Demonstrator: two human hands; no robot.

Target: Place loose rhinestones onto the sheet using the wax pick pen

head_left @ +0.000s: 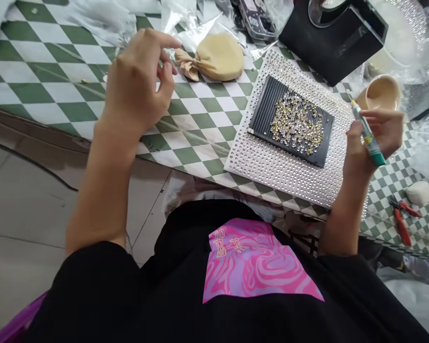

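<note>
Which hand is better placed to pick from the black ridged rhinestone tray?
Probably the right hand: it holds a green pen-shaped tool beside the tray; the left hand is empty, farther off.

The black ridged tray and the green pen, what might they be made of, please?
The black ridged tray looks like matte moulded plastic, given its even grooves. The green pen in the right hand looks like glossy plastic, from its sheen.

A green and white checked table cloth (57,95) has a tan cloth ball (218,58) on it, tied at one end; a black box (332,40) stands near a small cup (382,93); red pliers (402,219) lie near a white lump (418,193); clear plastic bags (427,147) sit by them; gray floor tiles (32,200) show below.
</note>
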